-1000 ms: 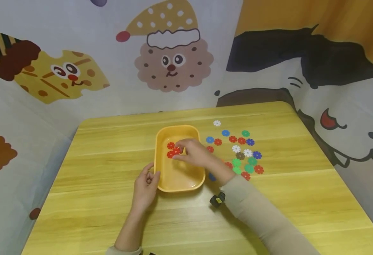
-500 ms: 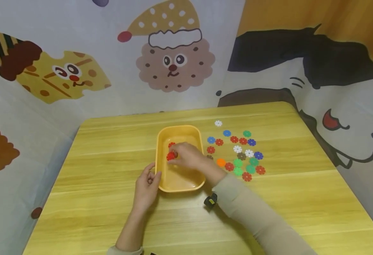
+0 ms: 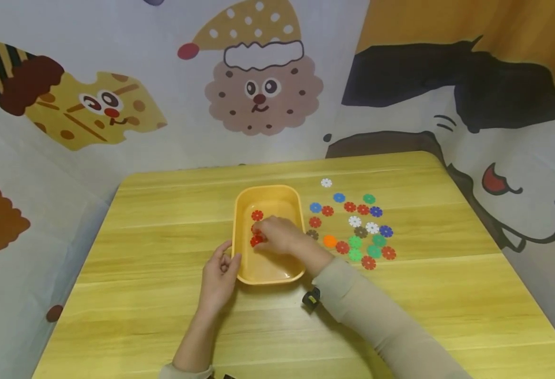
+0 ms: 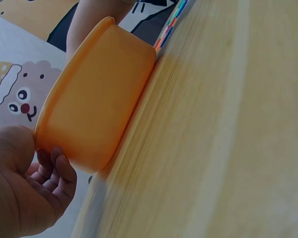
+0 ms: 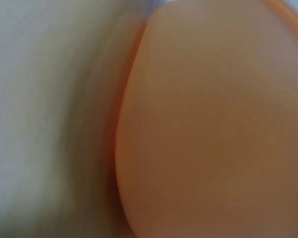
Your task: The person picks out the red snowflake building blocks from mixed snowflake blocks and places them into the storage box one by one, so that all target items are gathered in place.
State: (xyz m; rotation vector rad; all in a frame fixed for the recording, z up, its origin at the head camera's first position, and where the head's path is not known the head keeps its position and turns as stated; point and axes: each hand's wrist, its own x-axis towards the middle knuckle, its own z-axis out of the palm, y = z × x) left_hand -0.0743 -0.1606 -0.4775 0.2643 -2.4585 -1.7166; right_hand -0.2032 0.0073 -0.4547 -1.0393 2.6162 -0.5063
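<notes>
A yellow plastic tray (image 3: 268, 271) stands on the table. My left hand (image 3: 219, 279) holds its near left side in the head view; in the left wrist view, the fingers (image 4: 64, 173) curl against the outer wall and the thumb is at the rim. Inside the tray, my right hand (image 3: 279, 235) pinches a red notched plastic disc (image 3: 257, 240) between thumb and fingers. Another red disc (image 3: 257, 215) lies farther back in the tray, and more red shows partly hidden beside the fingertips. The right wrist view is blurred and filled by the tray's outer wall (image 5: 213, 124).
Right of the tray lie several loose notched discs, among them white (image 3: 326, 182), blue (image 3: 339, 197), green (image 3: 374, 251), brown (image 3: 360, 231) and orange (image 3: 330, 241) ones. The wooden table (image 3: 154, 237) meets a cartoon-printed cloth (image 3: 164, 147) at the back.
My right hand has shifted slightly nearer within the tray, and a red disc has moved toward me with it. My left hand stays at the tray's side.
</notes>
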